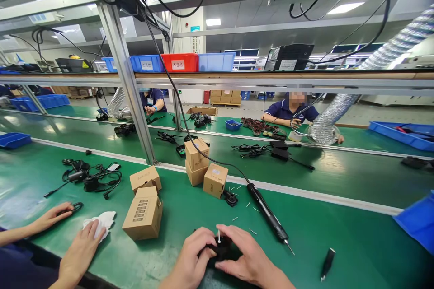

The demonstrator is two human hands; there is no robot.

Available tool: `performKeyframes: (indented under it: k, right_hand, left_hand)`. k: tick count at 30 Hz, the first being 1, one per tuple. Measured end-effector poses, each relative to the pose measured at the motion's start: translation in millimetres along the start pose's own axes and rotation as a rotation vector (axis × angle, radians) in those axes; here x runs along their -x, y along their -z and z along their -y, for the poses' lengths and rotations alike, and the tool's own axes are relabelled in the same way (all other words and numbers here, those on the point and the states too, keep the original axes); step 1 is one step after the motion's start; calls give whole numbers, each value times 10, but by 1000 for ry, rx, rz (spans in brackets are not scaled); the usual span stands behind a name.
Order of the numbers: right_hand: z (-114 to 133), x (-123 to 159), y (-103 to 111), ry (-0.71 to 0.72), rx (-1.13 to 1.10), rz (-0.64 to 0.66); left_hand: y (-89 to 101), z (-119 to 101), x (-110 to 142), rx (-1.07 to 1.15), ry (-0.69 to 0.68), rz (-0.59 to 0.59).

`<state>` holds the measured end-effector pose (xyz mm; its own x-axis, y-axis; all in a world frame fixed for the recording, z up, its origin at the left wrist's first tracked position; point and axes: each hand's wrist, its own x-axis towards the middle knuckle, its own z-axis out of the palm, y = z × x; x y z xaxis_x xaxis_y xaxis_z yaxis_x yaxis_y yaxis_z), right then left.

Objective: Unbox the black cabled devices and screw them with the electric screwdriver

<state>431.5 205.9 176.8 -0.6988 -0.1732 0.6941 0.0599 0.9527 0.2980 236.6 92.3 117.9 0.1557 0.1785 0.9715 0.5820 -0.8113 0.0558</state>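
At the table's near edge my left hand [195,255] grips the left side of a small black part [222,250], which is largely hidden by my fingers. My right hand [249,255] curls round the other side, thumb and fingers on it. A pale, long screw [219,236] stands upright at the part, close to my right fingertips. Beyond my hands lie several loose screws [252,231] and a round black piece [230,198]. To the right rests a black electric screwdriver [267,212], its bit toward me and its cord running up. A short black tool [327,264] lies farther right.
Cardboard boxes [144,214] stand ahead and left. At left, a co-worker's hands [79,246] touch a white cloth [103,222] and a black cable [77,207]. Black corded devices [90,178] lie behind them. A metal post [127,81] rises ahead; a blue bin [418,223] sits right.
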Motion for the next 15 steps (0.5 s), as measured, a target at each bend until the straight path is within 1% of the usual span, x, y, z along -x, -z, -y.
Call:
performKeyframes:
  k: [2,3,5,10,13,15]
  right_hand:
    - [30,-36,2,181,76,-192]
    - [53,-56,12,231,104,-266]
    - [99,-89,32,266,152,-344]
    - [130,-91,15,235,274,-360]
    - [76,-39,-22,221,336,-339]
    - [-5,23,-54,213,351,-305]
  left_hand:
    - [-4,19,9,-11,-18,-1]
    - [-2,28,8,-16,-32,0]
    - [10,33,-4,-23,-68,4]
    - [44,16,-47,-38,-136,-28]
    - [19,39,-30,-53,-172,-56]
    - [8,53,-11,-63,-201,-84]
